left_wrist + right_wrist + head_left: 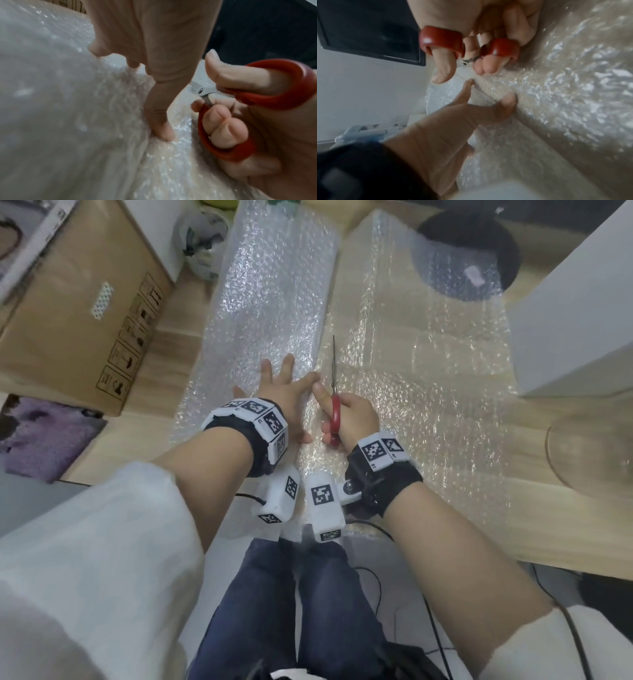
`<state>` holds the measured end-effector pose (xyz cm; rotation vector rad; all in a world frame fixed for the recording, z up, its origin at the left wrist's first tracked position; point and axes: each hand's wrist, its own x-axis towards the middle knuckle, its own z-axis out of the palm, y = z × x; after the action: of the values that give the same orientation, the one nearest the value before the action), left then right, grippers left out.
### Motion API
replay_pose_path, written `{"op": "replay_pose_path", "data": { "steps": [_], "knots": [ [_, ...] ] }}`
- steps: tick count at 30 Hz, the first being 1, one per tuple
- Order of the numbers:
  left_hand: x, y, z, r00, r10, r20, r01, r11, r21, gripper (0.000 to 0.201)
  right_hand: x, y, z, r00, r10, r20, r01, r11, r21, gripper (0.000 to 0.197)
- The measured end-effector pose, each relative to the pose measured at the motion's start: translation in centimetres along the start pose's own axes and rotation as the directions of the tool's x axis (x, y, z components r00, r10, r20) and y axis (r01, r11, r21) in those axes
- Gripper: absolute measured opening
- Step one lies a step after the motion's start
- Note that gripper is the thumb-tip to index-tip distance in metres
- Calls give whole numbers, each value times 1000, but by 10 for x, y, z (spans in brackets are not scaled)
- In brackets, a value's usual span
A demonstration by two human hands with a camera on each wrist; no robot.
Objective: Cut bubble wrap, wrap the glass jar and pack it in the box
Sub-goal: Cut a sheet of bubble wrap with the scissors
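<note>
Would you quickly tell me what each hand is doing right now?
Left hand: open, fingers spread flat, pressing the bubble wrap.
Right hand: closed on the red-handled scissors, thumb and fingers through the loops.

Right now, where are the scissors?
In the head view the scissors are in the right hand, blades pointing away over the bubble wrap, just right of the left hand pressing the sheet.

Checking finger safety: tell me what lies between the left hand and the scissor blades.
Only bubble wrap: the head view shows a narrow strip between the left hand and the scissors held by the right hand.
</note>
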<state>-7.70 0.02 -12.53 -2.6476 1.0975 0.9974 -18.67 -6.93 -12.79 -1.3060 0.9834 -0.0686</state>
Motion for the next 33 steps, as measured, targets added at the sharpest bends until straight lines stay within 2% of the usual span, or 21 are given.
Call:
{"op": "replay_pose_path", "data": {
  "steps": [5,7,10,12,13,14,15,16,17,18,20,22,24,26,27,28,30,32,33],
  "knots": [
    [2,-2,0,999,19,32,-17,998,-55,113,-22,-11,-11,986,129,106,-134,990,46,48],
    [0,-1,1,999,26,21,-25,998,-63,111,-35,-26,-19,982,138,129,-147,987,58,46],
    [-1,-5,1,997,80,25,-76,989,-128,107,-53,-59,-26,992,39,120,-26,994,-108,42],
    [-2,-12,-11,987,145,68,-121,954,-276,93,-58,-78,-23,995,-19,100,40,977,-209,40],
    [-5,-15,-20,981,182,68,-136,895,-425,80,-58,-85,-17,996,-40,77,57,972,-229,38],
    [-10,-19,-29,980,200,21,-145,776,-614,65,-57,-89,-11,997,-63,43,71,967,-245,37],
    [-18,-22,-39,980,196,-36,-147,589,-795,52,-54,-92,-3,996,-92,6,90,959,-268,38],
    [-27,-28,-48,979,197,-43,-114,363,-925,44,-51,-94,7,992,-126,-21,113,945,-305,39],
    [-39,-33,-56,967,255,-7,-49,157,-986,44,-47,-95,18,987,-156,-26,137,926,-352,39],
    [-47,-41,-60,932,362,20,11,27,-1000,50,-45,-95,28,984,-177,-8,160,905,-394,39],
    [-58,-55,-64,875,484,15,36,-35,-999,50,-39,-95,53,978,-200,54,204,884,-421,37],
    [-58,-68,-65,903,429,-35,-18,-44,-999,44,-36,-95,74,968,-223,119,252,885,-392,39],
    [-51,-86,-63,943,328,-63,-52,-42,-998,53,-32,-98,94,953,-239,188,293,887,-357,42],
    [-48,-104,-65,979,195,-51,-55,12,-998,61,-26,-101,110,941,-247,231,315,889,-333,40],
    [-46,-112,-67,992,105,-64,-72,74,-995,56,-23,-102,116,938,-247,242,316,897,-309,37],
    [-45,-121,-69,995,-5,-103,-101,176,-979,47,-20,-103,119,939,-240,247,308,907,-286,34],
    [-39,-140,-70,946,-215,-244,-127,447,-886,35,-15,-104,117,952,-211,224,270,919,-286,28],
    [-33,-157,-68,911,-292,-293,-30,660,-750,33,-11,-100,104,968,-167,186,221,919,-327,23],
    [-25,-162,-62,920,-291,-262,46,744,-666,41,-9,-95,95,977,-140,161,191,913,-361,22]
  ]
}}
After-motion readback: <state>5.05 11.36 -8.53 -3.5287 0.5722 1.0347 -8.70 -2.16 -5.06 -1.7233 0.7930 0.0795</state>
